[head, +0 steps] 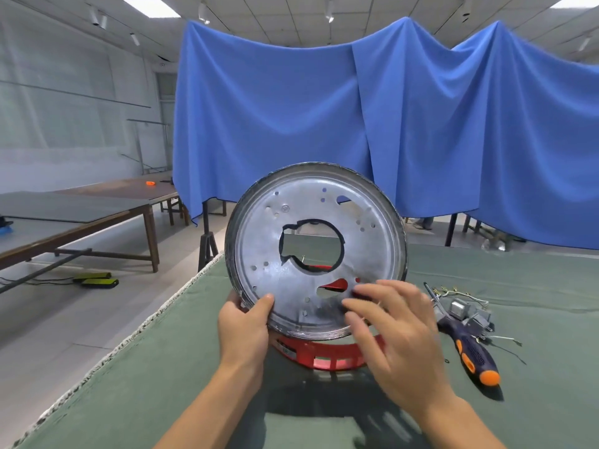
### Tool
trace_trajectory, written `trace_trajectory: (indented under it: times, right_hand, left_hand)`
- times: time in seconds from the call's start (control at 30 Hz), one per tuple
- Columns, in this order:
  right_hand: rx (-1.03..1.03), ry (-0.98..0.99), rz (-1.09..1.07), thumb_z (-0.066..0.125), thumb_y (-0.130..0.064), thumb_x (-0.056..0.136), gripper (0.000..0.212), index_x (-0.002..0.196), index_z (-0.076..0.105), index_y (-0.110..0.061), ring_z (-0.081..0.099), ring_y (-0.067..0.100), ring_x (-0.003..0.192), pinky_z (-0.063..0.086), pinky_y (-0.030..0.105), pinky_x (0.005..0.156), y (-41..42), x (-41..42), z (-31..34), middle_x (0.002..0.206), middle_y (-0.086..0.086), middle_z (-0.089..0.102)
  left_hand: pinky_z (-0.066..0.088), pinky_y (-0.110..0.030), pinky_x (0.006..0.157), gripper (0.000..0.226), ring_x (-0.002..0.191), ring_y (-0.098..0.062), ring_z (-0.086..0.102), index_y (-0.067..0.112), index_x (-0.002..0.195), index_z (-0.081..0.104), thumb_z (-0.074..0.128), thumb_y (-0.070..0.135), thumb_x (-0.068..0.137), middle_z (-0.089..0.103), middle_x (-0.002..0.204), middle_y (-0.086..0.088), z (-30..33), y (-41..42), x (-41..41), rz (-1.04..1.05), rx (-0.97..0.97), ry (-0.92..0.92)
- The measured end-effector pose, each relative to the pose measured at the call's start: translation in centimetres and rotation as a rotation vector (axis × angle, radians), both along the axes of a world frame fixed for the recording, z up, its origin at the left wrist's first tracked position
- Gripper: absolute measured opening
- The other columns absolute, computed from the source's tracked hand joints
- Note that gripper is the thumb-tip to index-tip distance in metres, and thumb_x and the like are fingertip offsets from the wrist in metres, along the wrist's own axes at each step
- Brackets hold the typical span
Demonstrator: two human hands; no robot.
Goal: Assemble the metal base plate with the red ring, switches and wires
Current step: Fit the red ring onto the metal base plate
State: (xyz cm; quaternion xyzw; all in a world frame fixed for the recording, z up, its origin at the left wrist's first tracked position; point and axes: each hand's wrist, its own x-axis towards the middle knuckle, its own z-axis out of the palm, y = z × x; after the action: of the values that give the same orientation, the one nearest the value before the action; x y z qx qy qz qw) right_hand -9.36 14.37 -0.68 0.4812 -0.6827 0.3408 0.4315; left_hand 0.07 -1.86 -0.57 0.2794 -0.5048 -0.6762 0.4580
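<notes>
Head view: left hand [243,325] pinches upright base plate [316,251]; right hand [392,332] spread beside it.

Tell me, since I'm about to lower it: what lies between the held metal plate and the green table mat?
In the head view, the red ring sits on the mat directly under the metal plate, which the left hand grips.

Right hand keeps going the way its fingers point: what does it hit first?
Most likely the metal plate: the right hand points up-left at its lower face, which the left hand holds upright. The hand is motion-blurred, so contact is unclear.
</notes>
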Motion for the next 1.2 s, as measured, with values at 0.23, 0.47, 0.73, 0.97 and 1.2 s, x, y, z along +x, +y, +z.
trace_trajectory:
  times: [0.23,0.47,0.73,0.97,1.2]
  right_hand:
    - [-0.259,-0.333,-0.075,0.065,-0.026,0.081,0.043,0.12,0.054,-0.009,0.044,0.018,0.114,0.029,0.018,0.103,1.0,-1.0,0.0,0.121,0.008,0.051]
    - [-0.216,-0.646,-0.036,0.07,-0.026,0.084,0.062,0.136,0.037,-0.028,0.049,0.008,0.108,0.04,0.021,0.084,0.9,-0.6,-0.3,0.126,-0.006,0.049]
    - [-0.354,-1.158,-0.049,0.052,-0.008,0.091,0.056,0.143,0.037,-0.021,0.06,0.02,0.094,0.041,0.023,0.063,1.1,-2.6,-0.5,0.127,0.011,0.059]
    - [-0.408,-1.108,-0.181,0.042,-0.004,0.088,0.022,0.082,0.061,-0.015,0.057,0.035,0.059,0.047,0.04,0.054,1.7,-4.4,-0.8,0.065,0.012,0.061]
    - [-0.57,-1.115,-0.21,0.042,-0.007,0.086,0.021,0.087,0.061,-0.017,0.059,0.034,0.069,0.053,0.042,0.064,0.8,-6.2,0.0,0.078,0.01,0.064]
  left_hand:
    - [0.053,-0.056,0.084,0.017,0.086,-0.034,0.068,0.015,0.088,0.062,0.062,-0.001,0.085,0.071,0.086,-0.007,0.1,0.2,0.3,0.026,-0.024,0.017]
    - [0.056,-0.047,0.079,0.017,0.077,-0.026,0.069,0.015,0.085,0.064,0.062,-0.002,0.084,0.073,0.073,0.002,0.1,0.4,0.5,-0.016,-0.044,-0.002]
    - [0.055,-0.037,0.046,0.035,0.064,-0.034,0.069,0.01,0.096,0.064,0.046,0.039,0.095,0.071,0.078,-0.017,0.7,0.8,1.2,-0.356,-0.062,0.058]
    - [0.052,-0.043,0.07,0.015,0.069,-0.021,0.061,0.02,0.094,0.058,0.056,0.033,0.087,0.062,0.069,0.002,-0.9,-2.2,0.5,0.108,-0.377,-0.487]
    - [0.046,-0.034,0.077,0.038,0.084,-0.026,0.058,0.02,0.076,0.048,0.049,0.057,0.084,0.061,0.082,0.0,-2.0,-3.4,0.1,-0.002,-0.463,-0.962]
